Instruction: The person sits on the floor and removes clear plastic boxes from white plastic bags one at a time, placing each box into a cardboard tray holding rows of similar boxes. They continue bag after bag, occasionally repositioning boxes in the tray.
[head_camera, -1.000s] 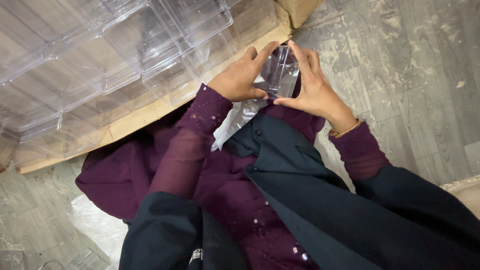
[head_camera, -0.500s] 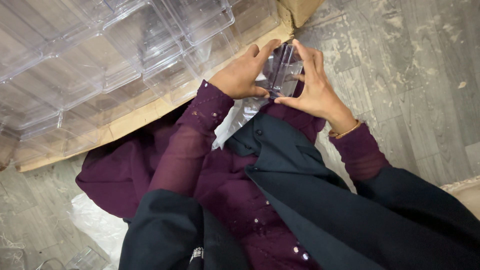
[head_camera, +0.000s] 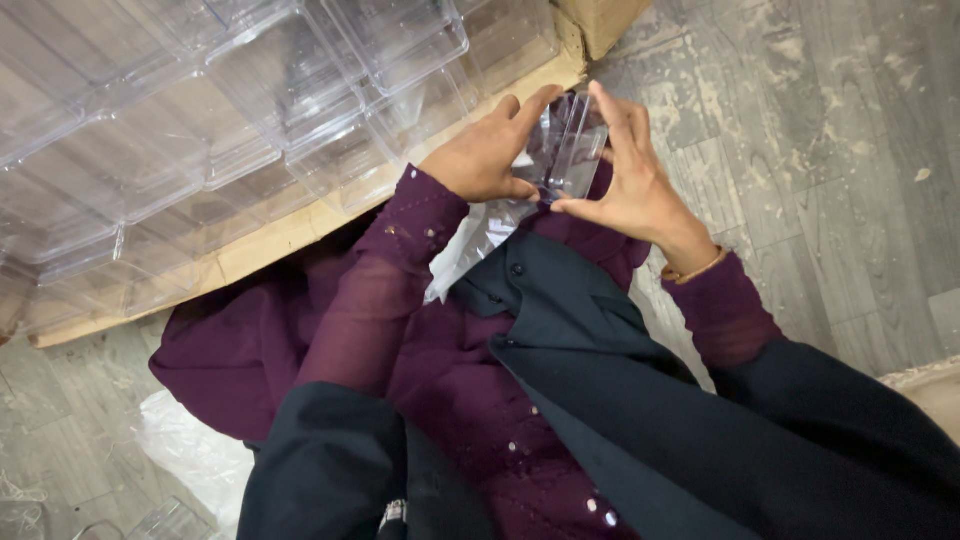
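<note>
— Between both hands, item one?
— Small clear plastic box (head_camera: 568, 150), held above the lap, just off the corner of the cardboard sheet (head_camera: 270, 245). Left hand (head_camera: 488, 155): grip pinching the box's left side, thumb under, fingers over. Right hand (head_camera: 628, 180): grip pinching the right side, fingers spread along its edge.
— Progress?
— By judgement, midway: many like clear boxes (head_camera: 200, 120) lie packed in rows on the cardboard; this one is not yet among them. Whether it is closed cannot be told.
— Surface, room?
— Grey wood-pattern floor (head_camera: 830, 170), scuffed and dusty; clear plastic wrap (head_camera: 195, 455) lower left; brown carton corner (head_camera: 600, 20) at top.
</note>
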